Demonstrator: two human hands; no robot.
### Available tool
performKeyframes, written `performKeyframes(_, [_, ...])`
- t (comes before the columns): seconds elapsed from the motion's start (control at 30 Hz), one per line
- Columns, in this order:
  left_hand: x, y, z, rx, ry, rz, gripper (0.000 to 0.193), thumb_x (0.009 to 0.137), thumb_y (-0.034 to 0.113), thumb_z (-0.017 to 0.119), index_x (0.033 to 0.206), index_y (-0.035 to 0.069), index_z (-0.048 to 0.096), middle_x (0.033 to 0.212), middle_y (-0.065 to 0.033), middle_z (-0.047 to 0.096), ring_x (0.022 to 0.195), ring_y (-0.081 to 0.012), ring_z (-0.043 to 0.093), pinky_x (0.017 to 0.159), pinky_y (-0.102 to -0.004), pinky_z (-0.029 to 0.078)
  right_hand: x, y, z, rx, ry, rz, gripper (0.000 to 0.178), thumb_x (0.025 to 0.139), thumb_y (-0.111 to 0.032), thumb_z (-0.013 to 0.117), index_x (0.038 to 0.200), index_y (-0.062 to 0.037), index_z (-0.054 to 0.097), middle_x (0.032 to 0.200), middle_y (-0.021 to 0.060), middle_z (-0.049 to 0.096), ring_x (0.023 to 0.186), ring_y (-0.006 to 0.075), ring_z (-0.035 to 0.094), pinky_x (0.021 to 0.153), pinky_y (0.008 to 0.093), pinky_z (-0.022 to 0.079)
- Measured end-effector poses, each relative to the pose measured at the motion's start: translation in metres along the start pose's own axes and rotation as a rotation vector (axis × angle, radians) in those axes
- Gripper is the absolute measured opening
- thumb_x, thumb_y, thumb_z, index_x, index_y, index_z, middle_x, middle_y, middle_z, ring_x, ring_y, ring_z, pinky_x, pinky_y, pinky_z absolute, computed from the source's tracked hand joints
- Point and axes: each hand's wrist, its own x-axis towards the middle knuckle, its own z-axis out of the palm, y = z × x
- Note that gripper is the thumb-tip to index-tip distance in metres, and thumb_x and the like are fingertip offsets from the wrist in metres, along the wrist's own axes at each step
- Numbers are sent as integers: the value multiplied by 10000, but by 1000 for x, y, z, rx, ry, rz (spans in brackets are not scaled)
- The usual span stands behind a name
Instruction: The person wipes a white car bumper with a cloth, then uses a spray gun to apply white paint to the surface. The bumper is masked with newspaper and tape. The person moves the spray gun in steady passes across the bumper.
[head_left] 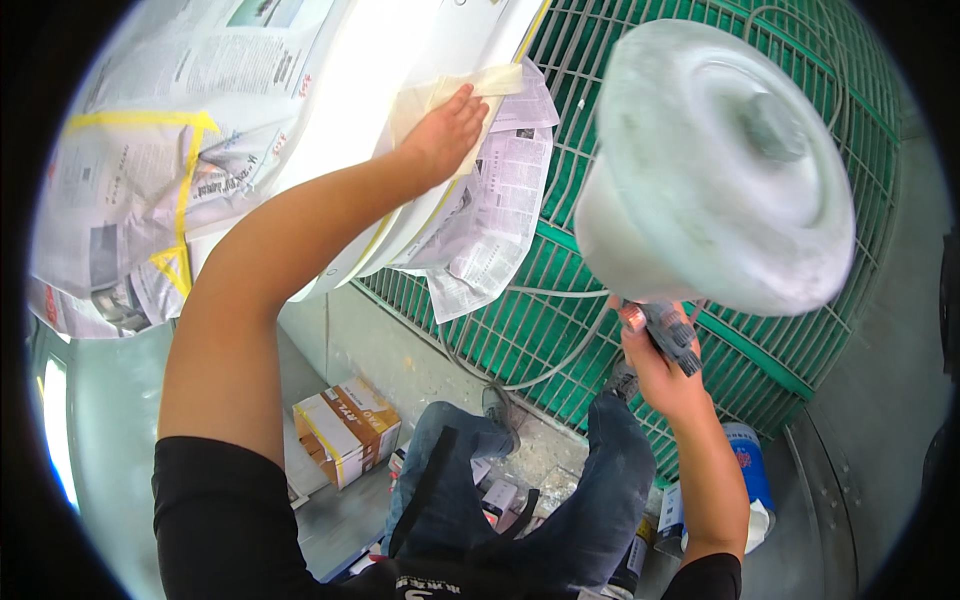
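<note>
Hand (447, 138) on cloth (412, 106) over panel (345, 110); grating (750, 365).

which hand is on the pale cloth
The left hand, lying on the pale cloth; the right hand instead holds the spray gun with the whitish cup.

An open cardboard box (368, 425) sits between seven and eight o'clock. At four stands a blue can (755, 478), with a grey wall (885, 320) at three.

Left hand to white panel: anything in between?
Yes: a pale yellow cloth lies under the left hand, between it and the white panel, by the panel's right edge. Nothing else visible comes between them.
</note>
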Motion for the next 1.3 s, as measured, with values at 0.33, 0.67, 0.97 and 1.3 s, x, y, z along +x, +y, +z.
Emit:
performKeyframes(0.33, [-46, 166, 122, -35, 415, -206, 476, 820, 89, 515, 1259, -81, 588, 1496, -171, 442, 1456, -322, 308, 1228, -547, 150, 7, 79, 65, -37, 18, -16, 293, 998, -200, 584, 1206, 7, 581, 777, -10, 558, 643, 70, 481, 585, 244, 404])
performKeyframes(0.67, [-159, 296, 215, -492, 677, -430, 482, 829, 183, 610, 1292, 51, 605, 1331, -113, 586, 1334, -259, 471, 1196, -439, 267, -34, 129, 171, -264, 21, -169, 310, 1048, -252, 480, 1253, -20, 492, 1148, 80, 585, 618, 87, 460, 579, 259, 410])
performKeyframes(0.97, [-195, 361, 282, -693, 984, -941, 525, 752, 210, 742, 1245, 58, 643, 1293, -138, 602, 1249, -356, 541, 1108, -564, 362, -68, 123, 265, -341, -8, -155, 344, 1055, -248, 450, 1310, -18, 442, 979, 68, 573, 606, 76, 451, 560, 241, 395])
performKeyframes(1.3, [-133, 319, 191, -760, 1152, -984, 624, 750, 273, 724, 1322, 66, 585, 1243, -130, 624, 1194, -314, 576, 1171, -496, 282, -48, 127, 291, -415, 186, -174, 376, 1053, -357, 469, 1170, -17, 579, 641, -5, 485, 587, 75, 433, 565, 245, 346])
